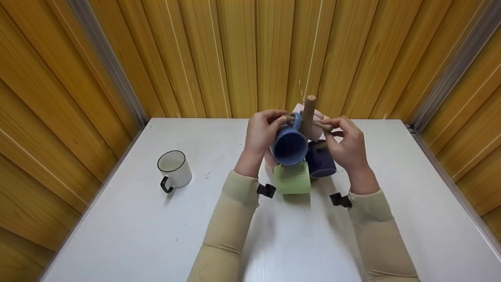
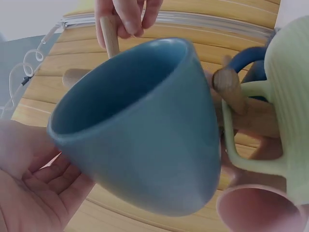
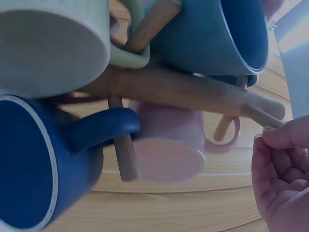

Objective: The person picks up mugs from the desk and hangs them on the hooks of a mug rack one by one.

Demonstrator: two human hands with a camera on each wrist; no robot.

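A wooden mug tree (image 1: 309, 109) stands on the table with several mugs hung on its pegs. My left hand (image 1: 261, 131) pinches the tip of its upper left peg, from which a blue mug (image 1: 280, 135) hangs by its handle, its mouth tilted towards me. In the left wrist view that mug (image 2: 145, 145) hides the left fingertips. My right hand (image 1: 348, 143) pinches the bare upper right peg (image 3: 263, 116) between thumb and finger. Below hang a ribbed green mug (image 1: 292, 180) and a dark blue mug (image 1: 323, 162). A pink mug (image 3: 169, 154) hangs behind the post.
A white mug with a black rim and handle (image 1: 178, 172) stands upright on the white table (image 1: 125, 235), well left of the mug tree. Another pink mug (image 2: 260, 210) hangs low on the left. Wood-patterned walls (image 1: 235, 58) enclose the table's back and sides.
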